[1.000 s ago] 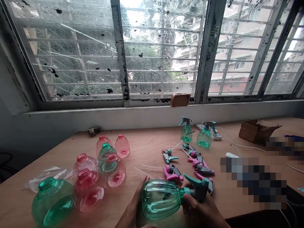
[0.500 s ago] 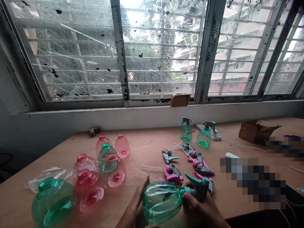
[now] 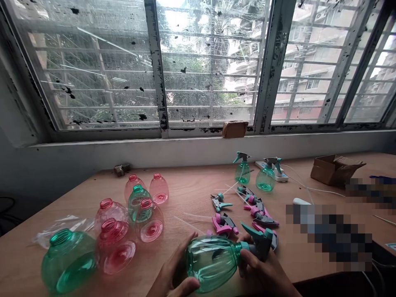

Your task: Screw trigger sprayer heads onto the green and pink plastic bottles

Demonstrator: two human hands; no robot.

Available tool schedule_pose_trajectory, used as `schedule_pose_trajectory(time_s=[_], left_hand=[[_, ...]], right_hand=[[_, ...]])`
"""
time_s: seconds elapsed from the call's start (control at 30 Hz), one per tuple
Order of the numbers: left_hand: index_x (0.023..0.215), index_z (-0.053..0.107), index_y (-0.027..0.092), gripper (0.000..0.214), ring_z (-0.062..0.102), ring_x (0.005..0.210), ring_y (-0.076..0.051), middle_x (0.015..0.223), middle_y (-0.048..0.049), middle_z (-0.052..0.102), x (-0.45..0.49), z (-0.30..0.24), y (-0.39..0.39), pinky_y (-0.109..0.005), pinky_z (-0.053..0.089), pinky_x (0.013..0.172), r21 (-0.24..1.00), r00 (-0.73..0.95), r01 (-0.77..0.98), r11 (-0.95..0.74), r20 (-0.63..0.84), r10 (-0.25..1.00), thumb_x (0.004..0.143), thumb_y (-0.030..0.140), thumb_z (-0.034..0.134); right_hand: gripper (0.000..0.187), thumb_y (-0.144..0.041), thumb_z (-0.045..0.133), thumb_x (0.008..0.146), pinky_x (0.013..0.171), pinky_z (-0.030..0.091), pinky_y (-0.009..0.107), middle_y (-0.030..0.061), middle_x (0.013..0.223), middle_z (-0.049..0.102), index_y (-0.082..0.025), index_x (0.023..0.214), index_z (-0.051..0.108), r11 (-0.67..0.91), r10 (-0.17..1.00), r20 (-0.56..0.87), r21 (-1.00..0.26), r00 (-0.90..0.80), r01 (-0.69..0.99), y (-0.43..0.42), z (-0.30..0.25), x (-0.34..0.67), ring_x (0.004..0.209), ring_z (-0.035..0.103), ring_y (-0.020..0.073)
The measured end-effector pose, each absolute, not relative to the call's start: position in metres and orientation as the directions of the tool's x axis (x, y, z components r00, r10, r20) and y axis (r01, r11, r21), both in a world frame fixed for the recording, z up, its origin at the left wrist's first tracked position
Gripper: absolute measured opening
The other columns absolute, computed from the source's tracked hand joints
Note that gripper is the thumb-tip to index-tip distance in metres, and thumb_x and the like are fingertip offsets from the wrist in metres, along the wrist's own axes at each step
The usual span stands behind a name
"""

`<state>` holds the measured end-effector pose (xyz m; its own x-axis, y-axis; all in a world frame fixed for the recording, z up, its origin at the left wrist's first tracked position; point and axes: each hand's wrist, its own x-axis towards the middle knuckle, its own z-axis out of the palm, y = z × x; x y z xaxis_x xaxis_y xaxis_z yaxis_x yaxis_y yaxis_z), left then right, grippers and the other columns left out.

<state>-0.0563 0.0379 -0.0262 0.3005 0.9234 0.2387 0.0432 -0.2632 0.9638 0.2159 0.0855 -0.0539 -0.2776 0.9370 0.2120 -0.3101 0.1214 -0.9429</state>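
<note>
A clear green spray bottle (image 3: 212,264) lies on its side between my hands, its base to the left and its teal and grey trigger head (image 3: 261,242) to the right. My left hand (image 3: 179,270) cups the base, with the thumb in front and the fingers behind. Around the neck collar my right hand (image 3: 260,268) is closed, its thumb on the near side. Just beyond the bottle lie pink and grey trigger heads (image 3: 225,225) with thin tubes. A teal and grey trigger head (image 3: 220,203) rests farther back.
On the left stand several open pink bottles (image 3: 119,258) and two green ones, one a large green bottle (image 3: 69,262). A plastic bag (image 3: 66,227) lies behind it. Two green spray bottles (image 3: 265,179) with heads, a power strip (image 3: 281,176) and a cardboard box (image 3: 335,171) are farther back.
My left thumb has come into view on the near side of the bottle's base, and the left hand has shifted slightly. The bottle stays nearly in place.
</note>
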Motion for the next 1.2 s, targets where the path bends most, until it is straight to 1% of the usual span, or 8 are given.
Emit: schedule_pose_trajectory(time_s=[0.1,0.2,0.27,0.47,0.63,0.73,0.87,1.2], left_hand=[[0.154,0.036,0.048,0.085,0.040,0.150,-0.037,0.168,-0.0027,0.038,-0.055,-0.035,0.041,-0.052,0.038,0.120,0.960,0.317,-0.057,-0.273,0.276,0.907,0.081,0.055,0.080],[0.157,0.031,0.044,0.103,0.026,0.155,-0.039,0.172,-0.0042,0.026,-0.059,-0.043,0.045,-0.056,0.022,0.126,0.918,0.319,0.047,-0.395,0.361,0.877,0.073,0.048,0.090],[0.158,0.032,0.040,0.104,0.022,0.156,-0.040,0.172,-0.0060,0.027,-0.061,-0.045,0.048,-0.057,0.015,0.127,0.904,0.343,0.110,-0.412,0.355,0.870,0.072,0.048,0.090],[0.160,0.019,0.042,0.105,0.037,0.151,-0.040,0.168,-0.0067,0.037,-0.052,-0.040,0.045,-0.057,0.028,0.123,0.965,0.430,-0.065,-0.256,0.258,0.865,0.078,0.062,0.079],[0.159,0.026,0.042,0.075,0.046,0.145,-0.038,0.162,-0.0058,0.047,-0.055,-0.035,0.044,-0.058,0.023,0.124,0.955,0.414,-0.029,-0.294,0.279,0.866,0.094,0.065,0.056],[0.158,0.028,0.043,0.076,0.034,0.152,-0.038,0.168,-0.0023,0.037,-0.055,-0.036,0.044,-0.055,0.026,0.124,0.956,0.386,-0.032,-0.290,0.279,0.879,0.093,0.057,0.064],[0.155,0.031,0.045,0.077,0.038,0.151,-0.038,0.172,0.0000,0.026,-0.047,-0.038,0.041,-0.052,0.036,0.120,0.964,0.400,-0.118,-0.238,0.265,0.878,0.090,0.051,0.072],[0.153,0.037,0.046,0.062,0.027,0.155,-0.036,0.171,0.0008,0.029,-0.049,-0.034,0.039,-0.052,0.038,0.120,0.964,0.363,-0.107,-0.243,0.266,0.893,0.096,0.058,0.059]], right_hand=[[0.046,-0.057,0.081,0.086,0.049,0.049,0.026,-0.0006,0.058,0.067,-0.018,0.098,0.060,0.124,0.937,0.218,-0.938,-0.274,-0.324,0.086,-0.055,0.217,0.049,0.062,0.0174],[0.046,-0.056,0.081,0.087,0.048,0.048,0.026,0.0003,0.058,0.068,-0.017,0.099,0.060,0.113,0.934,0.213,-0.938,-0.286,-0.328,0.087,-0.056,0.217,0.048,0.062,0.0173],[0.046,-0.056,0.082,0.086,0.047,0.048,0.025,-0.0001,0.058,0.068,-0.017,0.098,0.060,0.113,0.936,0.214,-0.934,-0.278,-0.338,0.087,-0.055,0.216,0.048,0.062,0.0174],[0.045,-0.058,0.080,0.086,0.049,0.050,0.026,0.0006,0.058,0.068,-0.018,0.097,0.062,0.131,0.935,0.228,-0.935,-0.273,-0.330,0.086,-0.052,0.217,0.049,0.062,0.0177],[0.046,-0.058,0.080,0.086,0.047,0.048,0.025,-0.0002,0.058,0.067,-0.018,0.096,0.060,0.107,0.929,0.211,-0.939,-0.303,-0.326,0.087,-0.054,0.217,0.048,0.061,0.0173],[0.047,-0.058,0.080,0.085,0.047,0.048,0.025,-0.0010,0.057,0.067,-0.018,0.097,0.059,0.093,0.929,0.200,-0.940,-0.311,-0.329,0.087,-0.055,0.218,0.047,0.061,0.0172],[0.045,-0.058,0.079,0.086,0.047,0.049,0.027,-0.0019,0.055,0.066,-0.019,0.096,0.060,0.114,0.937,0.208,-0.941,-0.280,-0.319,0.087,-0.053,0.218,0.046,0.059,0.0172],[0.048,-0.058,0.082,0.084,0.046,0.048,0.027,-0.0003,0.058,0.067,-0.018,0.096,0.060,0.118,0.940,0.209,-0.941,-0.271,-0.317,0.085,-0.052,0.216,0.047,0.062,0.0183]])
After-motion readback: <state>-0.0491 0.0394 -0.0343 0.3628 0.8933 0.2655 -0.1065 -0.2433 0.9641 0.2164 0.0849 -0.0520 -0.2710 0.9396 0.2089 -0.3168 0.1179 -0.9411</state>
